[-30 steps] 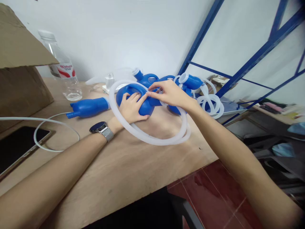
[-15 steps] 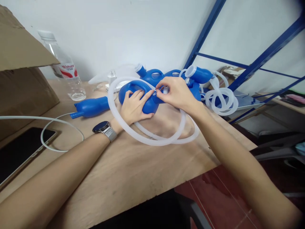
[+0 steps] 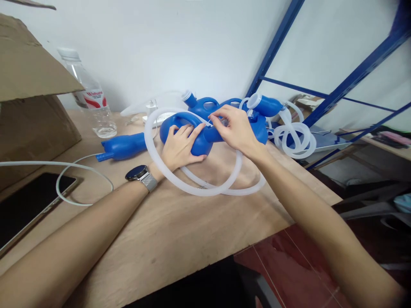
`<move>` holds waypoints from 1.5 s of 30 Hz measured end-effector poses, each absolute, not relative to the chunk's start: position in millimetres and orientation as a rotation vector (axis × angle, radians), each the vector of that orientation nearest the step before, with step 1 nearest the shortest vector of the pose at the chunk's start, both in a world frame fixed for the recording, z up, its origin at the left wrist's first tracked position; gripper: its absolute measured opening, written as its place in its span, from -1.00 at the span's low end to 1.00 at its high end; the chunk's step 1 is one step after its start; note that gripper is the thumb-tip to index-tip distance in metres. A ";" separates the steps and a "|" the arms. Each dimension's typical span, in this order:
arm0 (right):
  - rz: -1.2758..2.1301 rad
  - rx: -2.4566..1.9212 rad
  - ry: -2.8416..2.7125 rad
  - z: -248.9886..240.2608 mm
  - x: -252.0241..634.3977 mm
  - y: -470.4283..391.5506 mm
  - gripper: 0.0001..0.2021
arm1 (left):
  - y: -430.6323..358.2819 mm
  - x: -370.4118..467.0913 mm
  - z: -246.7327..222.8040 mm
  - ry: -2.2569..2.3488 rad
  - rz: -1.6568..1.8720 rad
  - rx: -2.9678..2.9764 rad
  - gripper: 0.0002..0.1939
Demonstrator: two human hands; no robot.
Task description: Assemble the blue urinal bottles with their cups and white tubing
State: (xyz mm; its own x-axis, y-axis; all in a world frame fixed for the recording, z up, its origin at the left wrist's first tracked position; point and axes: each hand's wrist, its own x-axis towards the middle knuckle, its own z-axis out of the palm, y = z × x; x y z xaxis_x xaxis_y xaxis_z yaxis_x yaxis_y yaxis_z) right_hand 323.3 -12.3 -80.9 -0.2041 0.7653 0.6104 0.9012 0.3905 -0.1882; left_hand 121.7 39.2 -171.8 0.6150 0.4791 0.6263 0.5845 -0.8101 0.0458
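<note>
A blue plastic bottle (image 3: 201, 145) with a loop handle lies on its side on the table, its neck pointing right. My left hand (image 3: 180, 147) rests over its body beside the handle, thumb stretched out along the near side, and holds it down. Above the neck, my right hand (image 3: 233, 126) is closed in a pinch. Something thin and whitish shows at its fingertips, too small to make out. A translucent ribbed hose (image 3: 189, 188) loops around my left wrist and passes under my right forearm.
More blue bottles (image 3: 205, 107) with hoses stand behind; one coiled hose (image 3: 297, 141) hangs right. At left are a blue bottle-shaped part (image 3: 123, 146), a water bottle (image 3: 102, 115), a cardboard box (image 3: 35, 124), a phone (image 3: 28, 205) and a cable (image 3: 58, 188). A blue rack (image 3: 272, 47) stands right.
My right fingertips have shifted slightly at the bottle neck, still pinched. The hose's right side has moved a little left. My left hand stays on the bottle. The view has shifted slightly.
</note>
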 end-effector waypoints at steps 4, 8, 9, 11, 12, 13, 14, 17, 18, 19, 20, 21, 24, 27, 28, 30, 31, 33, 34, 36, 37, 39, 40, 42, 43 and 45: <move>-0.311 -1.473 -2.015 -82.0 322.2 -9.8 -0.74 | 39.0 121.6 -171.9 -0.876 -0.972 -2.667 0.01; -0.364 -1.574 -2.026 -79.6 319.8 -8.9 -0.81 | 40.5 121.7 -172.9 -0.864 -0.945 -2.675 -0.04; -0.370 -1.583 -2.031 -79.0 319.3 -9.2 -0.82 | 40.9 121.8 -173.5 -0.862 -0.942 -2.676 -0.04; -0.374 -1.588 -2.044 -78.0 318.4 -10.6 -0.83 | 41.5 122.0 -174.5 -0.863 -0.946 -2.667 -0.03; -0.370 -1.590 -2.048 -77.6 318.0 -11.5 -0.84 | 41.7 122.0 -175.0 -0.863 -0.947 -2.660 -0.03; -0.361 -1.593 -2.051 -77.3 317.5 -12.5 -0.84 | 41.7 122.0 -175.3 -0.865 -0.948 -2.655 -0.03; -0.347 -1.597 -2.052 -77.0 317.0 -13.5 -0.84 | 41.7 121.9 -175.3 -0.870 -0.947 -2.652 -0.03; -0.295 -1.617 -2.045 -75.7 315.1 -15.7 -0.85 | 41.5 121.2 -174.1 -0.877 -0.925 -2.663 -0.05; -0.282 -1.623 -2.042 -75.0 314.5 -16.1 -0.85 | 41.5 121.0 -173.4 -0.878 -0.916 -2.670 -0.05; -0.273 -1.627 -2.041 -74.1 313.9 -16.2 -0.86 | 41.6 120.8 -172.7 -0.881 -0.909 -2.677 -0.05; -0.265 -1.629 -2.044 -73.0 313.5 -16.2 -0.87 | 41.7 120.6 -172.2 -0.882 -0.905 -2.686 -0.04; -0.257 -1.632 -2.046 -71.7 313.0 -16.1 -0.87 | 41.9 120.4 -171.8 -0.883 -0.905 -2.695 -0.04; -0.223 -1.649 -2.058 -67.0 312.0 -15.5 -0.89 | 42.0 120.0 -171.4 -0.880 -0.911 -2.705 -0.03; -0.182 -1.656 -2.060 -62.8 310.8 -15.4 -0.88 | 41.5 119.4 -171.5 -0.875 -0.917 -2.705 -0.04; -0.168 -1.654 -2.062 -61.9 310.4 -15.4 -0.86 | 41.5 119.2 -171.5 -0.876 -0.919 -2.708 -0.04; -0.151 -1.656 -2.063 -61.4 309.8 -15.2 -0.84 | 41.7 118.9 -171.6 -0.877 -0.921 -2.714 -0.05; -0.152 -1.661 -2.063 -61.7 309.6 -15.1 -0.85 | 42.0 118.7 -171.8 -0.876 -0.923 -2.714 -0.04; -0.167 -1.674 -2.051 -62.9 309.7 -14.8 -0.88 | 43.0 118.4 -172.5 -0.868 -0.929 -2.709 -0.04; -0.166 -1.682 -2.040 -63.5 310.0 -14.6 -0.88 | 43.6 118.3 -172.9 -0.861 -0.933 -2.705 -0.04; -0.105 -1.691 -2.023 -64.1 310.9 -14.2 -0.88 | 44.5 118.1 -173.6 -0.856 -0.935 -2.698 -0.04; -0.046 -1.694 -2.012 -63.9 311.4 -13.9 -0.87 | 44.8 118.1 -173.9 -0.861 -0.933 -2.695 -0.05; 0.092 -1.702 -1.978 -62.8 312.5 -13.2 -0.78 | 44.8 118.1 -174.3 -0.882 -0.923 -2.690 -0.06; 0.148 -1.700 -1.957 -62.0 312.8 -12.7 -0.72 | 44.7 118.1 -174.4 -0.892 -0.916 -2.687 -0.06; 0.209 -1.700 -1.920 -60.2 313.2 -11.6 -0.66 | 44.4 118.2 -174.5 -0.902 -0.910 -2.677 -0.06; 0.217 -1.703 -1.910 -59.5 313.2 -10.9 -0.65 | 44.3 118.2 -174.5 -0.901 -0.912 -2.672 -0.05; 0.220 -1.715 -1.908 -58.4 312.9 -9.5 -0.67 | 44.1 118.4 -174.6 -0.896 -0.919 -2.667 -0.04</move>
State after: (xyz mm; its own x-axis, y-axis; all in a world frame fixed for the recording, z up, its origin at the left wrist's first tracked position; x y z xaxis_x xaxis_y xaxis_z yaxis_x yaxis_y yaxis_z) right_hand 312.9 -9.5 -58.4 -0.0259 0.9558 0.2930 0.8641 0.1688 -0.4743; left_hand 118.4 44.1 -174.6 0.6271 0.4847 0.6098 0.5972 -0.8018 0.0231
